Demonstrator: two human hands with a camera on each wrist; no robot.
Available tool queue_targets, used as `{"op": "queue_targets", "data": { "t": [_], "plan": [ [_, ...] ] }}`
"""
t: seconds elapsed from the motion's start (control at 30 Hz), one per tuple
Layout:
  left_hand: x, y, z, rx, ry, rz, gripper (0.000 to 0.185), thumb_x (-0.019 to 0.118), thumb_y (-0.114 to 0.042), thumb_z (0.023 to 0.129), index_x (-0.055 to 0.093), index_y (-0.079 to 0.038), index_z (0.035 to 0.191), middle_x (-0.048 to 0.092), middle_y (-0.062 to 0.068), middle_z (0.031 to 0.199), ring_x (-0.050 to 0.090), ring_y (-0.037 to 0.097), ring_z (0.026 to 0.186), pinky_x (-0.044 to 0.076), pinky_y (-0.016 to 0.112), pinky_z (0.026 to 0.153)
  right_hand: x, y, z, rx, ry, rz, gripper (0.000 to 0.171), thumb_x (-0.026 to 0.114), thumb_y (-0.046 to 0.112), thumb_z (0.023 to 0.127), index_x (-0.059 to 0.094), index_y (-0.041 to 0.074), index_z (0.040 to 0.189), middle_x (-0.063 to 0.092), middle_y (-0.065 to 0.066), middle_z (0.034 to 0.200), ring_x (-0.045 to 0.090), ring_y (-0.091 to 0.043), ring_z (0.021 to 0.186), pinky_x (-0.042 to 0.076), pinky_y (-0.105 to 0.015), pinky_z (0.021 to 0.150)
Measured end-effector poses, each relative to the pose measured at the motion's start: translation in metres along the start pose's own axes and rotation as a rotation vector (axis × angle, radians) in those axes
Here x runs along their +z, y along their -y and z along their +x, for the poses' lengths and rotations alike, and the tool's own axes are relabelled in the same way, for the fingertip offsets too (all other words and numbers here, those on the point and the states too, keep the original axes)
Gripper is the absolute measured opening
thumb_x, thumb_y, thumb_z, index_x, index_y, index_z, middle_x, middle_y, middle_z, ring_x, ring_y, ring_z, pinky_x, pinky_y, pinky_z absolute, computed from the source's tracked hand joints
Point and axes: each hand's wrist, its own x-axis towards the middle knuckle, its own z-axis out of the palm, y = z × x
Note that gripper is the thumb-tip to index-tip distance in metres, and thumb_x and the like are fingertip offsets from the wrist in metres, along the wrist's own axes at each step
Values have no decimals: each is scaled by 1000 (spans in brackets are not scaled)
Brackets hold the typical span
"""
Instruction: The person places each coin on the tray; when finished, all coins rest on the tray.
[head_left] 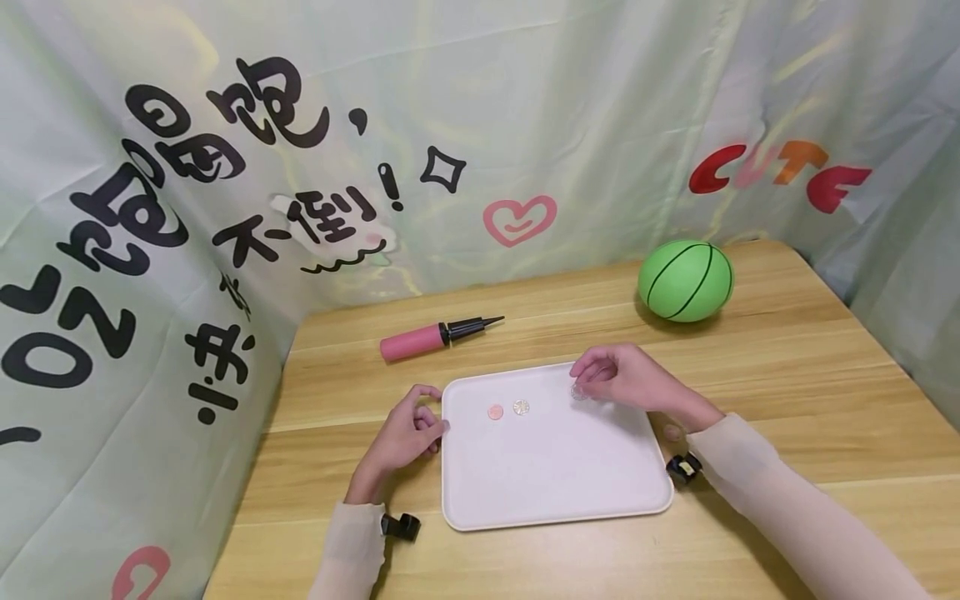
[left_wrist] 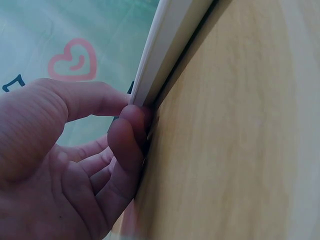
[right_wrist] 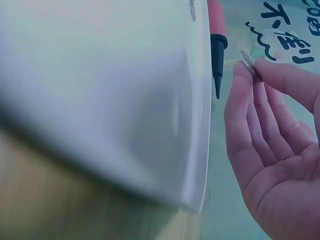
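Observation:
A pale pink tray lies on the wooden table. On it rest a copper coin and a silver coin. My right hand hovers over the tray's far right corner and pinches a third silver coin between thumb and fingertips. My left hand rests on the table at the tray's left edge, its fingertips curled against the rim.
A pink and black hand pump lies behind the tray. A green ball sits at the back right. Printed cloth walls close in the table on the left, back and right.

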Motion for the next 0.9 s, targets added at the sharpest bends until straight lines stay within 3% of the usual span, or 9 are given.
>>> {"op": "queue_targets", "data": {
  "t": [0.27,0.57,0.9],
  "plan": [
    [0,0,1,-1,-5,14,43,71,-3,103,51,-4,142,71,12,84,67,18,64,60,26,58,14,3,25,21,56,56,28,83,2,94,72,-10,116,80,-18,100,80,-26,86,68,-36,72],
    [-1,-2,1,21,7,11,44,71,-2,104,50,-3,142,71,12,84,67,18,64,60,26,58,27,1,34,-24,75,-32,21,83,1,91,75,-3,110,82,-12,95,76,-16,85,60,-22,73],
    [-1,0,1,18,10,18,44,70,-2,104,50,-3,143,71,13,84,67,18,64,60,25,58,38,-2,38,-92,85,-102,21,85,-3,89,74,-3,107,82,-9,90,77,-15,85,62,-21,82]
  ]
}}
